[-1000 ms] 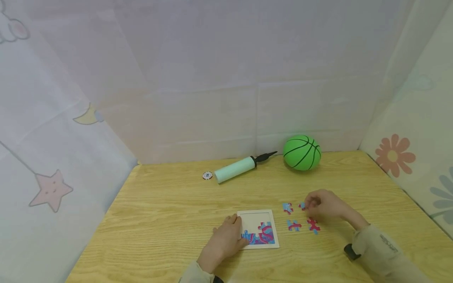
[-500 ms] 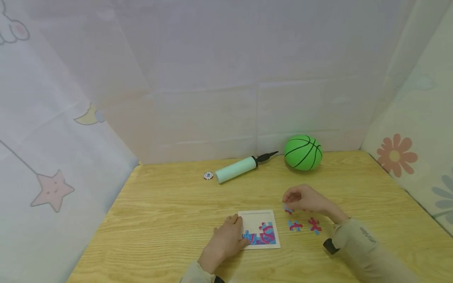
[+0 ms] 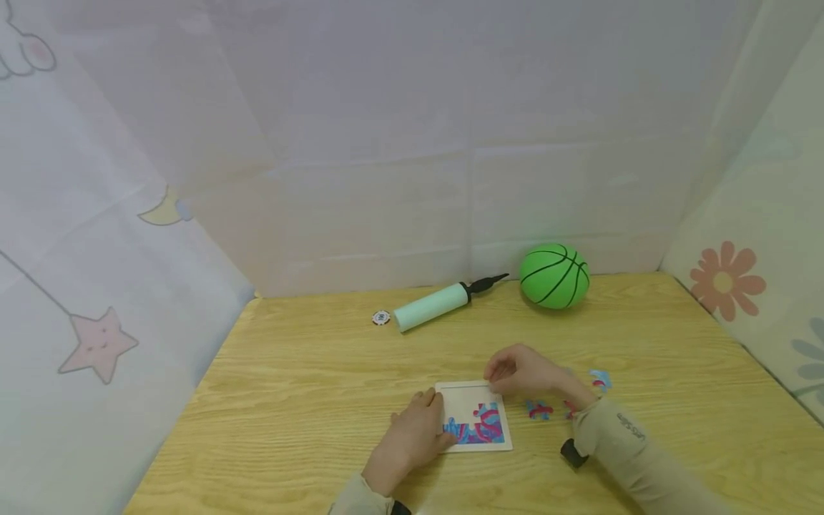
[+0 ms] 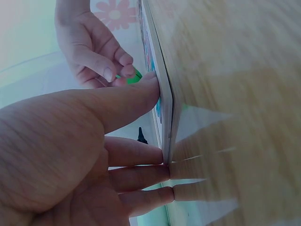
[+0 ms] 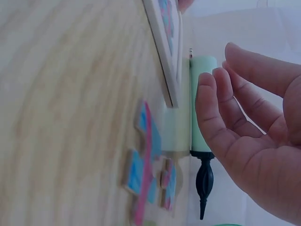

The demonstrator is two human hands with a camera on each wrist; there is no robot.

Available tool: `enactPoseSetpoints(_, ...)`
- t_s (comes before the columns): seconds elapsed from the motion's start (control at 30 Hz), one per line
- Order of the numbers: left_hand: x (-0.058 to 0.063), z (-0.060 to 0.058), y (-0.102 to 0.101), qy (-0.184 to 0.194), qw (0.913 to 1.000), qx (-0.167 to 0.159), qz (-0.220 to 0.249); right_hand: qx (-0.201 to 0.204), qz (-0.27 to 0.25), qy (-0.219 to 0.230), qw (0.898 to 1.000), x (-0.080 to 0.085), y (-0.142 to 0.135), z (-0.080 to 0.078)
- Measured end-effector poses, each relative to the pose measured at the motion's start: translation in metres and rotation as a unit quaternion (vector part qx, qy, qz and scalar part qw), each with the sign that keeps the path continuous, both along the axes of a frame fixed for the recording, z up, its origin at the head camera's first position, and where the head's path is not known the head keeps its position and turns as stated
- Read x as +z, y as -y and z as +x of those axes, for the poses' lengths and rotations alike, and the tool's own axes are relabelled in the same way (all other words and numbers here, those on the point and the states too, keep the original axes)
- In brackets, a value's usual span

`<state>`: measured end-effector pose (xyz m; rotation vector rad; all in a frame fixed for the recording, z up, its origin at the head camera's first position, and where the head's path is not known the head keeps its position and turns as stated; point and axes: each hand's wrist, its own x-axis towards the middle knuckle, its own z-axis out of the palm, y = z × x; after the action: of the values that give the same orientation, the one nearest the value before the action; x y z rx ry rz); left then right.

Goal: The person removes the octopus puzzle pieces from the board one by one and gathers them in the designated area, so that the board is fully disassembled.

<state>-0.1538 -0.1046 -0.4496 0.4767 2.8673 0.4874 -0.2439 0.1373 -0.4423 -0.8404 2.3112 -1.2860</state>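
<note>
A square white puzzle tray (image 3: 455,449) lies on the table, with joined blue, pink and purple jigsaw pieces (image 3: 479,433) along its bottom and right side. My left hand (image 3: 409,443) steadies its left edge: the thumb rests on the rim and the straight fingers lie along the side. Over the tray's upper right corner hovers my right hand (image 3: 524,372), fingers loosely bent. In the right wrist view, nothing shows between the right hand's thumb and fingers (image 5: 210,101). A loose jigsaw piece (image 3: 538,409) lies right of the tray; another jigsaw piece (image 3: 600,379) is farther right.
Along the back of the table are a mint-green hand pump (image 3: 433,306) with a black nozzle, a green ball (image 3: 555,276) with black lines and a poker chip (image 3: 381,317). Printed cloth (image 3: 360,179) hangs behind. Part of a pink piece (image 3: 569,409) shows beside the right sleeve.
My right hand has moved left, from above the loose jigsaw pieces to the tray's upper right corner. The piece farther right has come into view. My left hand keeps its place on the tray.
</note>
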Motion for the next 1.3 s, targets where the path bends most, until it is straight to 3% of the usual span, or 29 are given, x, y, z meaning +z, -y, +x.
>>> enactPoseSetpoints(0.27,0.001,0.001,0.001,-0.006,1.0,-0.001,-0.001,0.01,-0.006,0.033,0.999,-0.01,0.016,0.003)
enactPoseSetpoints(0.63,0.001,0.001,0.0,-0.012,0.9999,-0.003,-0.003,0.014,0.053,-0.008,0.998,-0.014,0.023,0.004)
enactPoseSetpoints(0.87,0.002,0.002,0.0,-0.015,0.9998,-0.007,-0.008,0.032,0.05,-0.026,0.998,-0.012,0.025,0.007)
enactPoseSetpoints(1.3,0.002,0.001,0.0,-0.011,0.9998,-0.004,-0.013,0.029,0.071,-0.038,0.996,-0.007,0.03,0.012)
